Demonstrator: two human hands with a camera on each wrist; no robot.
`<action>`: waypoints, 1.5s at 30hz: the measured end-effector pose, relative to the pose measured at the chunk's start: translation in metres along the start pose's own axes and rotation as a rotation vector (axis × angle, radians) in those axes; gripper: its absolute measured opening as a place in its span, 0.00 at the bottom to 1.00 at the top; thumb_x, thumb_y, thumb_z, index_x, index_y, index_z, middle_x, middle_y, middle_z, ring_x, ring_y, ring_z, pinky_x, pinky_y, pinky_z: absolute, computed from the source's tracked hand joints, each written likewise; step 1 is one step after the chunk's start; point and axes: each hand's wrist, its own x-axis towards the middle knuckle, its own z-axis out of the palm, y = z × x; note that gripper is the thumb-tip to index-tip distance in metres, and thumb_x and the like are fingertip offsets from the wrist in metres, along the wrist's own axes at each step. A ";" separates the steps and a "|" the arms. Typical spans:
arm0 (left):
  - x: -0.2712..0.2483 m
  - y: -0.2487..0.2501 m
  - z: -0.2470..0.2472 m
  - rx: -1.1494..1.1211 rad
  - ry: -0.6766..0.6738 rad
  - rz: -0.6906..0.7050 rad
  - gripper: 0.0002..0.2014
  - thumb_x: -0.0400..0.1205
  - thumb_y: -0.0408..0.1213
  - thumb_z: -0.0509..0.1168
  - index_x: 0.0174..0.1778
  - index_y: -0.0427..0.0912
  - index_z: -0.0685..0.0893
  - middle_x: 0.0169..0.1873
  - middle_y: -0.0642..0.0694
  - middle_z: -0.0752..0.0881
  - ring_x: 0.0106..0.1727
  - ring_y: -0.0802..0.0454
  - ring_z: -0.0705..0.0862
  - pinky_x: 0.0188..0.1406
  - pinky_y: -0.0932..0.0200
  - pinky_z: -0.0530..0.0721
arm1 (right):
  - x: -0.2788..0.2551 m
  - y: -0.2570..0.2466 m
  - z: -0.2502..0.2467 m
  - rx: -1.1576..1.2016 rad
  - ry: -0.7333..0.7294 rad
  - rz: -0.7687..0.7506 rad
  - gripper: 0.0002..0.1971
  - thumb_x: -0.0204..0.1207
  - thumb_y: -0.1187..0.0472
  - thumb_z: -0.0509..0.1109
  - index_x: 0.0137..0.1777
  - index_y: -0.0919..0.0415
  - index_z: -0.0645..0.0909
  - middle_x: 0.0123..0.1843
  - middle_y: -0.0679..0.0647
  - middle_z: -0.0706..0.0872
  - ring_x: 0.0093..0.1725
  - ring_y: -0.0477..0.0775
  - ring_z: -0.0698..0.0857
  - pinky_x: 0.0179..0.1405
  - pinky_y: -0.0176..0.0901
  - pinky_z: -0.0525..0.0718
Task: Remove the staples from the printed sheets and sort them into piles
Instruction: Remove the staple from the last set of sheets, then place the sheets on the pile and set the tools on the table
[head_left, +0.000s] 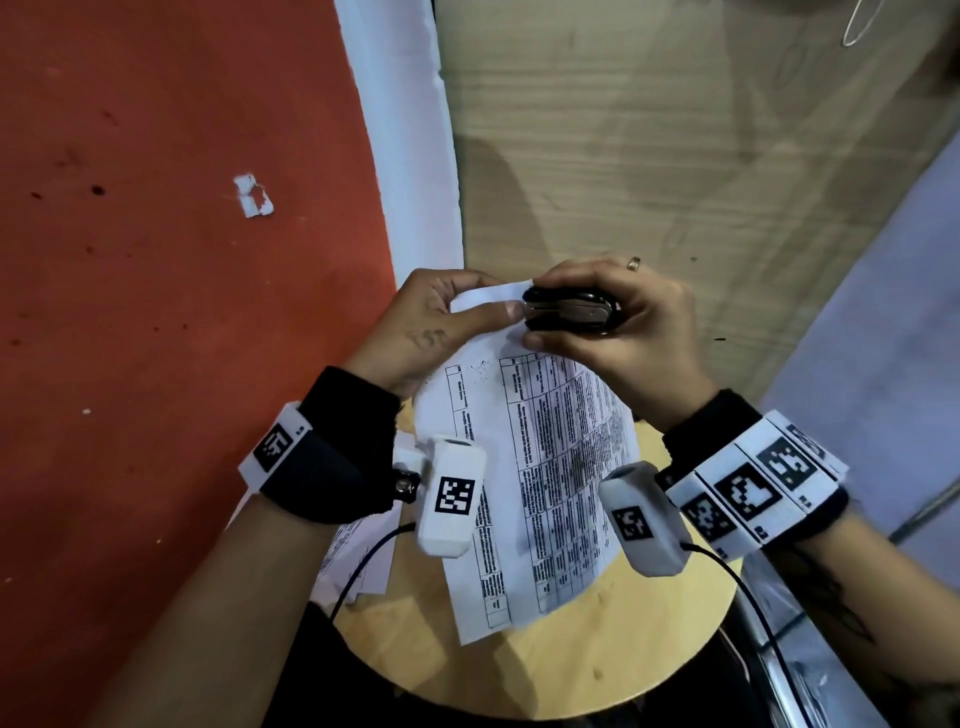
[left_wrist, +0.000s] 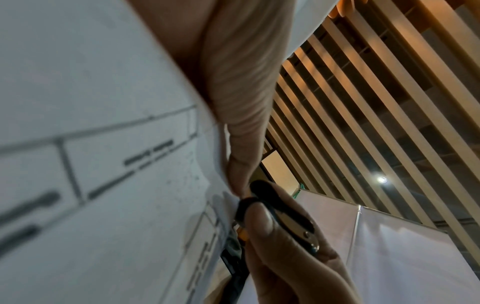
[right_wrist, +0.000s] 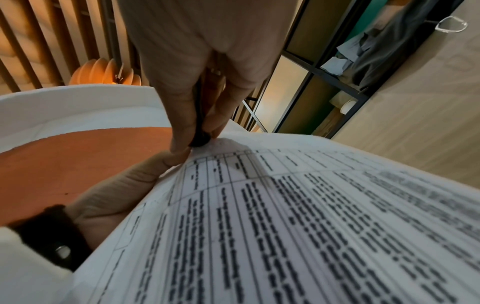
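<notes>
A set of printed sheets (head_left: 550, 478) with dense tables hangs above a round wooden stool (head_left: 597, 670). My left hand (head_left: 436, 322) pinches their top corner between thumb and fingers. My right hand (head_left: 613, 322) grips a black and metal staple remover (head_left: 569, 310), squeezed between thumb and fingers, its jaws biting on that same corner right beside my left thumb. The staple itself is hidden by the jaws. In the left wrist view the staple remover (left_wrist: 285, 218) sits at the paper (left_wrist: 103, 144) edge. From the right wrist, the printed sheets (right_wrist: 311, 226) fill the lower frame.
More printed sheets (head_left: 358, 561) lie on the stool's left side, partly under my left wrist. A red floor (head_left: 182, 312) with a scrap of torn paper (head_left: 253, 196) spreads to the left. A wooden panel (head_left: 675, 156) stands behind.
</notes>
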 end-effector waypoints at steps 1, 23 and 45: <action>0.000 0.000 0.001 0.000 0.004 0.003 0.03 0.75 0.27 0.70 0.41 0.37 0.87 0.34 0.46 0.88 0.34 0.54 0.85 0.41 0.62 0.83 | 0.000 0.000 0.000 0.002 0.001 0.003 0.19 0.59 0.57 0.83 0.50 0.54 0.85 0.46 0.47 0.87 0.49 0.44 0.86 0.53 0.44 0.84; -0.001 -0.021 -0.012 0.343 0.149 0.051 0.04 0.64 0.44 0.75 0.26 0.51 0.88 0.27 0.49 0.84 0.30 0.58 0.79 0.34 0.61 0.75 | -0.034 0.038 -0.007 -0.095 0.088 0.352 0.13 0.58 0.60 0.84 0.42 0.56 0.87 0.38 0.46 0.87 0.38 0.42 0.87 0.43 0.34 0.84; 0.061 -0.174 -0.234 1.310 -0.132 -0.702 0.19 0.80 0.38 0.69 0.62 0.28 0.81 0.60 0.32 0.84 0.59 0.34 0.82 0.55 0.50 0.78 | -0.169 0.184 0.051 -0.393 -0.352 0.831 0.14 0.62 0.58 0.83 0.44 0.64 0.88 0.43 0.57 0.90 0.42 0.54 0.85 0.41 0.38 0.76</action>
